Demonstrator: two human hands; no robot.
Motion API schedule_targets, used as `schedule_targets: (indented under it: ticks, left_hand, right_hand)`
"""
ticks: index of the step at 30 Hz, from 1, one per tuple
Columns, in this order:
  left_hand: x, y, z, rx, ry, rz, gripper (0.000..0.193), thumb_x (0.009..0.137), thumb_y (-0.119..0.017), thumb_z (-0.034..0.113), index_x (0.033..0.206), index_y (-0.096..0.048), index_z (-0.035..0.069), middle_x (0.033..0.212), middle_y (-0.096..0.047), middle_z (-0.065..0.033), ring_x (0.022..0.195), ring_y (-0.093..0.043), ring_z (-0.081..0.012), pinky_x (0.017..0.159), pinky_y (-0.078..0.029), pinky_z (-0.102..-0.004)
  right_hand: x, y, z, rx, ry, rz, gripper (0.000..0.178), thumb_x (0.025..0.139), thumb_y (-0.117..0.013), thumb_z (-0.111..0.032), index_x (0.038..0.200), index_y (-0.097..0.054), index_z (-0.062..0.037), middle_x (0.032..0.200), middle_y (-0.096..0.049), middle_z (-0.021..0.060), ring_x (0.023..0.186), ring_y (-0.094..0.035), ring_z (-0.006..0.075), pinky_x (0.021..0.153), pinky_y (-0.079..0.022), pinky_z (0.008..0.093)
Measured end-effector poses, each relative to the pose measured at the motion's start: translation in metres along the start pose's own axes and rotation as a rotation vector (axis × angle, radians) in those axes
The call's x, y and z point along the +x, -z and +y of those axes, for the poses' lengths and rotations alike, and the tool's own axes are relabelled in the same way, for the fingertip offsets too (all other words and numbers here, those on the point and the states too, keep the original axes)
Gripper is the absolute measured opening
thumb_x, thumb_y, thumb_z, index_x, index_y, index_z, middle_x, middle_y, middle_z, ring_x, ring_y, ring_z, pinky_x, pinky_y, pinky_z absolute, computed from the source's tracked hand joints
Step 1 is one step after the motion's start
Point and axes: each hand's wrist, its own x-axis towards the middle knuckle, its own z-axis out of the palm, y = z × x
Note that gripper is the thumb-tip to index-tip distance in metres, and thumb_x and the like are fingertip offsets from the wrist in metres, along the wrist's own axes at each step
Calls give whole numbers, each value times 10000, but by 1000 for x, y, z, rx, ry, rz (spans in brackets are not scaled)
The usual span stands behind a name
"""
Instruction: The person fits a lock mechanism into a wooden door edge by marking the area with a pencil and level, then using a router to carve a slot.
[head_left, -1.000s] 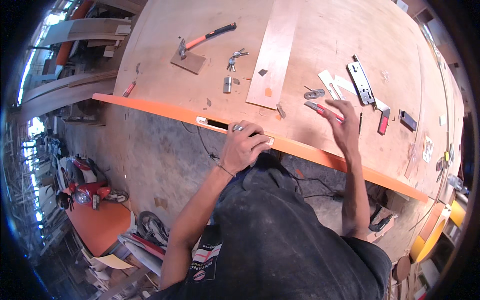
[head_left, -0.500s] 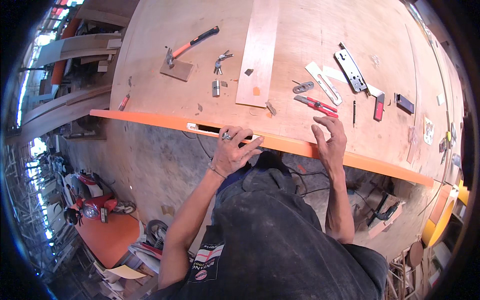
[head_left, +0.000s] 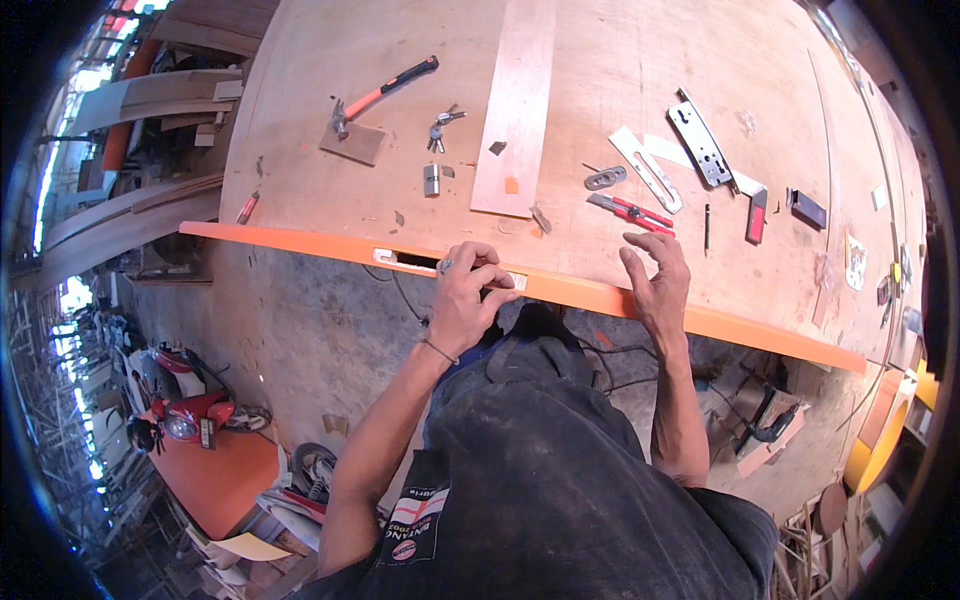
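An orange board edge (head_left: 585,292) runs across in front of me, with a long dark slot (head_left: 415,261) cut in it and pale recessed wood at the slot's ends. My left hand (head_left: 467,300), with a ring on one finger, lies over the right part of this slot. Its fingers are bent and brought together near the slot's right end; anything between them is hidden. Farther right, my right hand (head_left: 660,283) rests at the board's edge, fingers curled but apart from the thumb, holding nothing. Just beyond it lies a red utility knife (head_left: 630,211).
On the wooden worktop lie a hammer (head_left: 390,88) on a wood block, keys (head_left: 438,131), a lock cylinder (head_left: 431,180), a pale plank (head_left: 515,110), a slotted plate (head_left: 648,172), a mortise lock case (head_left: 702,140), a pencil (head_left: 708,228) and a square (head_left: 757,215). A red motorbike (head_left: 195,415) stands lower left.
My left hand's fingers have drawn from spread over the slot to bent and together. My right hand has barely moved.
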Motion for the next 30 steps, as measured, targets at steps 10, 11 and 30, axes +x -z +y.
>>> schedule_targets:
  ticks: [10, 11, 30]
  left_hand:
    - [15, 29, -28, -324, 268, 71, 237, 922, -797, 189, 1079, -742, 20, 1173, -608, -96, 1191, -586, -280, 1063, -453, -427]
    - [12, 38, -31, -274, 275, 247, 286, 938, -786, 212, 1150, -731, 28, 1169, -621, -93, 1196, -591, -296, 1086, -437, -447]
    - [-36, -12, -22, 375, -63, 155, 329, 757, -939, 196, 1004, -722, 184, 1034, -664, 17, 1019, -630, -265, 943, -431, -431]
  right_hand:
    - [3, 0, -4, 62, -58, 18, 207, 949, -788, -149, 1122, -787, -35, 1088, -720, 143, 1074, -676, 315, 960, -518, 419]
    - [2, 1, -5, 65, -69, 24, 206, 950, -787, -148, 1122, -788, -35, 1087, -720, 143, 1074, -676, 313, 958, -519, 417]
    - [7, 7, -18, -14, -186, -177, 211, 897, -790, -27, 1106, -783, 3, 1029, -702, 147, 997, -661, 280, 890, -522, 380]
